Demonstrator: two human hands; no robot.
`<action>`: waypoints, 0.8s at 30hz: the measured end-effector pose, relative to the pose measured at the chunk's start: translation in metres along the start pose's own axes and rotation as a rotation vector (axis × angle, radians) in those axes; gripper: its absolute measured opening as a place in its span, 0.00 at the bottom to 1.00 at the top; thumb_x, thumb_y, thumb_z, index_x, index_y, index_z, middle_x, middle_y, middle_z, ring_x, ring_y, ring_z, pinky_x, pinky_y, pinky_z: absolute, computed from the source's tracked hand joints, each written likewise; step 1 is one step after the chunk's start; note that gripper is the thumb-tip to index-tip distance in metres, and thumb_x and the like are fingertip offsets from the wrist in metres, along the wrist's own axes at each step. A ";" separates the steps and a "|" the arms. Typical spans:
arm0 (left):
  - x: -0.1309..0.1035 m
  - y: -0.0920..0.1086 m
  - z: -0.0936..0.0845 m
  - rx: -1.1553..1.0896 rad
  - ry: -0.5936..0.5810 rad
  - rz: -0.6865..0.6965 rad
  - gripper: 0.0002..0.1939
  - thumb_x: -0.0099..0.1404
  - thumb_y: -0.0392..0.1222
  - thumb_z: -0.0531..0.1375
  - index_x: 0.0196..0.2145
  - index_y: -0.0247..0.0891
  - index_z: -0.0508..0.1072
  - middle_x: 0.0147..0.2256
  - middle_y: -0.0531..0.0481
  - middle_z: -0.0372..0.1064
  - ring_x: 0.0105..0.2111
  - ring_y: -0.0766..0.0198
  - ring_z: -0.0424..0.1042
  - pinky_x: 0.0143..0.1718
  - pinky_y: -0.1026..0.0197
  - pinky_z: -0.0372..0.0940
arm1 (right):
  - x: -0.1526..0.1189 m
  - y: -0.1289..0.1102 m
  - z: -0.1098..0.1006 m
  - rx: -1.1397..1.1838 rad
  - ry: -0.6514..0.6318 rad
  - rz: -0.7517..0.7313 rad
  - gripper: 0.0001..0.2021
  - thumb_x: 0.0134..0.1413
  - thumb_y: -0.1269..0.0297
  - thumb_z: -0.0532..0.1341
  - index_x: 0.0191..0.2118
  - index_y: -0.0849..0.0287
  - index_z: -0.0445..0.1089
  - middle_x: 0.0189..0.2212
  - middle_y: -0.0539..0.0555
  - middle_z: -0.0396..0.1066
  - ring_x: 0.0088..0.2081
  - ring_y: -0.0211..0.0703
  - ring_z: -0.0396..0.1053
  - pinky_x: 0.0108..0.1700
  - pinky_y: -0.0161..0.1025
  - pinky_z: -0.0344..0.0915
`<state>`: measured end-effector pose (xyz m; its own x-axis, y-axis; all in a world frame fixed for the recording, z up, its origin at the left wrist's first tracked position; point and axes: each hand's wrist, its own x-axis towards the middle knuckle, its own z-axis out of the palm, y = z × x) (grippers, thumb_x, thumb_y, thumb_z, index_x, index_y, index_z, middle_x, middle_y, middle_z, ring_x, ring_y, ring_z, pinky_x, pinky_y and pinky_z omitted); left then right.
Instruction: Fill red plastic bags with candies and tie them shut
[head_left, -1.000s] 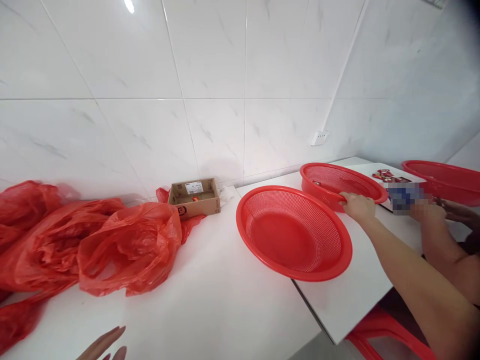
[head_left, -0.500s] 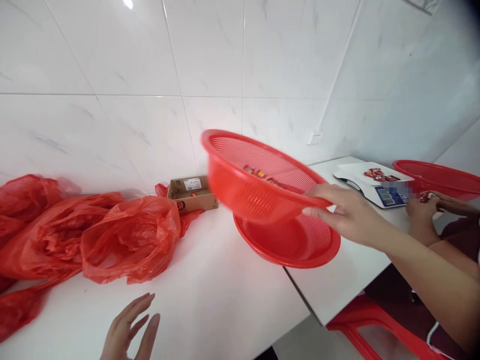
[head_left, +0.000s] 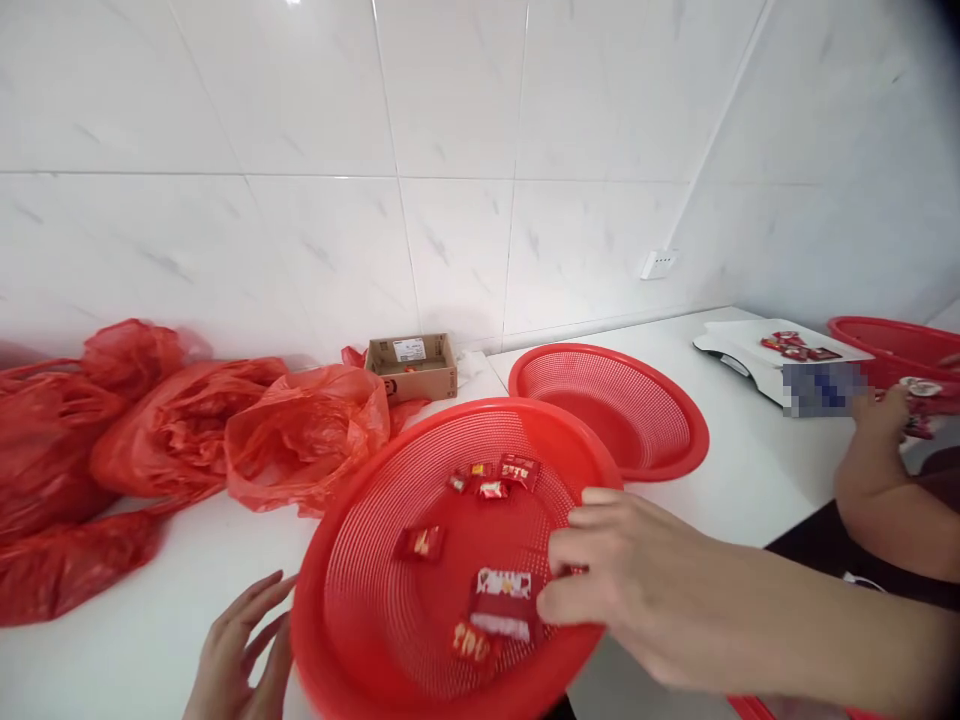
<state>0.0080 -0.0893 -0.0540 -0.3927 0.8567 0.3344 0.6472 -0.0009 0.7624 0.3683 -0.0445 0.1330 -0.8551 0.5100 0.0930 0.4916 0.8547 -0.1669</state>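
— Red basket (head_left: 456, 590) at bottom centre, packets (head_left: 504, 600) inside. Held how?
— By the right hand (head_left: 626, 580), gripping the rim (head_left: 309, 600) at lower right.
— And the left hand (head_left: 234, 660)?
— Lower left, with parted fingers, close by the rim; cannot tell if touching.
— Elsewhere?
— Bags (head_left: 311, 435) at left, scale (head_left: 739, 362) at right.

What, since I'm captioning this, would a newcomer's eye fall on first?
First, the big red basket in the foreground, its right rim gripped by the right hand, with a few wrapped packets lying inside. Next, the crumpled red bags spread over the white table at left. A second red basket stands farther back, right of centre.
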 end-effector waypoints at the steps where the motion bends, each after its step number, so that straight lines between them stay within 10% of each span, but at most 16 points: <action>1: 0.001 0.003 0.002 -0.051 0.011 -0.007 0.21 0.64 0.59 0.55 0.48 0.46 0.70 0.54 0.45 0.64 0.55 0.47 0.65 0.48 0.44 0.70 | 0.000 0.006 0.004 -0.014 -0.040 0.064 0.18 0.44 0.83 0.55 0.34 0.52 0.71 0.26 0.49 0.69 0.28 0.39 0.61 0.33 0.38 0.52; 8: 0.001 0.018 0.007 -0.151 0.042 -0.076 0.20 0.59 0.58 0.59 0.44 0.45 0.72 0.52 0.45 0.66 0.56 0.43 0.64 0.49 0.36 0.67 | -0.005 0.045 0.023 -0.217 -0.212 0.466 0.17 0.43 0.84 0.56 0.34 0.56 0.73 0.28 0.52 0.71 0.31 0.44 0.69 0.33 0.38 0.52; 16: -0.005 0.010 0.011 -0.167 -0.002 -0.068 0.16 0.63 0.55 0.58 0.45 0.47 0.72 0.52 0.47 0.64 0.54 0.50 0.65 0.48 0.46 0.70 | 0.024 0.076 0.068 -0.145 -0.087 0.575 0.34 0.55 0.56 0.63 0.66 0.52 0.54 0.51 0.60 0.70 0.48 0.57 0.71 0.42 0.47 0.65; 24: -0.007 -0.004 0.024 -0.166 -0.107 -0.124 0.15 0.66 0.53 0.55 0.48 0.49 0.70 0.54 0.46 0.60 0.53 0.52 0.64 0.51 0.45 0.66 | 0.175 0.040 0.088 0.333 0.314 0.219 0.13 0.64 0.61 0.56 0.51 0.55 0.69 0.49 0.54 0.71 0.49 0.43 0.69 0.52 0.41 0.63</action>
<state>0.0240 -0.0833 -0.0730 -0.3856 0.9052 0.1786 0.4784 0.0305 0.8776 0.2236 0.0702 0.0564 -0.6218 0.7221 0.3032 0.5306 0.6732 -0.5150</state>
